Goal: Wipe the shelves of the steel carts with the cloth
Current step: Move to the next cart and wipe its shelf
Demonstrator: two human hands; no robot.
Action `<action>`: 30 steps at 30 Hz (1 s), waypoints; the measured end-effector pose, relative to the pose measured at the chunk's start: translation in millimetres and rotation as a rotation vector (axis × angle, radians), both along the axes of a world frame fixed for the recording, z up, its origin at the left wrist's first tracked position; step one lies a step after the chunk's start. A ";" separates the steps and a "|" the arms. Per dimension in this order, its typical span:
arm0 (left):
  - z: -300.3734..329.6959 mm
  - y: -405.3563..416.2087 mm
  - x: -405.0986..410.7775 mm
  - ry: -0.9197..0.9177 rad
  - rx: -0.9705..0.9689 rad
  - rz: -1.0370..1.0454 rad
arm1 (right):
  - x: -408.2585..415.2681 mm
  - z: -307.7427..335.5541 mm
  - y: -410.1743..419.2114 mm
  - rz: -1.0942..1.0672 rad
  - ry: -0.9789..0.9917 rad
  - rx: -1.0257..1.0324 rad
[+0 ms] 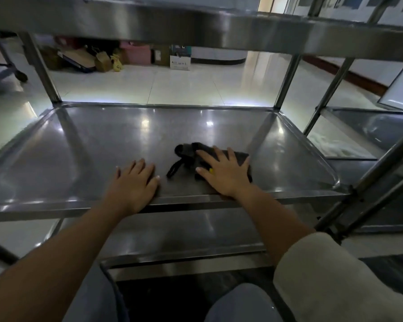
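While the right hand [221, 175] lies flat with its fingers spread, it presses a dark cloth [219, 156] down onto the middle shelf [79, 147] of the steel cart; nothing is gripped, the palm simply pins the fabric. The cloth sits under and just beyond those fingers, bunched, with a loose tail [176, 167] curling out toward the left hand [135, 182]. That hand rests beside it, also flat and open, fingers together, its heel over the near rim [56, 209] of the shelf, holding nothing and apparently bracing.

Past the fingertips the shelf runs bare and glossy to its far edge, where two uprights rise to the top shelf [196, 26] overhead. Below the wrists a lower shelf [184, 235] shows, and the person's knees are at the bottom, so they seem to be crouched or seated close. To the outside of the right hand stands a second cart [370, 131].

From here the risks look small but real. A flat palm gives little hold, so a quick sweep could leave the cloth behind or let the tail drag and streak. Bunched as it is, it may skip the shelf's raised corners. Reaching deep could bring the head up against the top shelf, and leaning on the near rim might roll the cart away.
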State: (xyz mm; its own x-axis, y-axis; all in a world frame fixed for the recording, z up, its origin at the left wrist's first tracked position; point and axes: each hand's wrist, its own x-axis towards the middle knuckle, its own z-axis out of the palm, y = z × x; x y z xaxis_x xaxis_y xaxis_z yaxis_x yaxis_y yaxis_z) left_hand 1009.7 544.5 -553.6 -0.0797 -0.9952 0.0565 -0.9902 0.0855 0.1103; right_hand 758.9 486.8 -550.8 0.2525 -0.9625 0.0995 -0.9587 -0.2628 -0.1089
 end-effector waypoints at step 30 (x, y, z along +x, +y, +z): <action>0.2 4.8 2.1 0.093 -0.138 0.016 | -42.7 2.3 24.3 -0.062 -0.002 0.024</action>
State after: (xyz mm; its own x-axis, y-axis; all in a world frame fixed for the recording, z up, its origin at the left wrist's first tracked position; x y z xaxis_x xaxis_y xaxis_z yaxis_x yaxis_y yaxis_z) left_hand 1011.8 549.3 -553.4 -0.0522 -0.9786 0.1993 -0.9776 0.0908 0.1901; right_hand 716.1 511.1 -548.5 0.1922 -0.9783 0.0771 -0.9728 -0.2003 -0.1163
